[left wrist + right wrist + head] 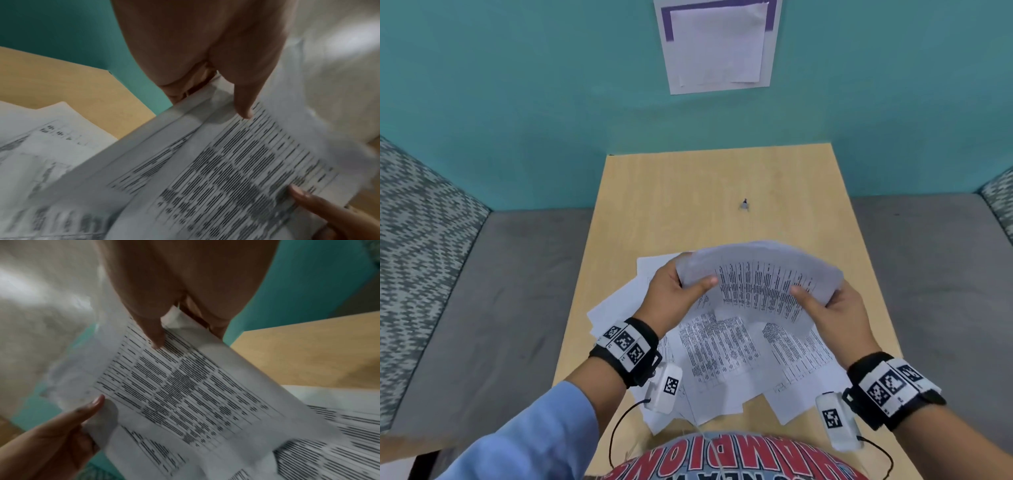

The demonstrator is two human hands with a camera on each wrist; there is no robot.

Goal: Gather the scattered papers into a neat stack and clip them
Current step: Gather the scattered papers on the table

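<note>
Both hands hold a small bundle of printed sheets (760, 277) lifted above the wooden table (688, 192). My left hand (681, 287) grips its left edge, thumb on top, and my right hand (822, 305) grips the right edge the same way. The bundle (236, 162) bows upward in the middle. Close up, the sheets (185, 386) show printed tables, with my right thumb (156, 337) pressed on them. More loose papers (722, 356) lie fanned out on the table beneath the hands. A small binder clip (744, 205) stands farther back on the table.
A teal wall (517, 102) rises behind the table, with a white sheet (717, 44) pinned on it. Grey upholstered seating (493, 281) flanks the table on both sides. The table's far half holds only the clip.
</note>
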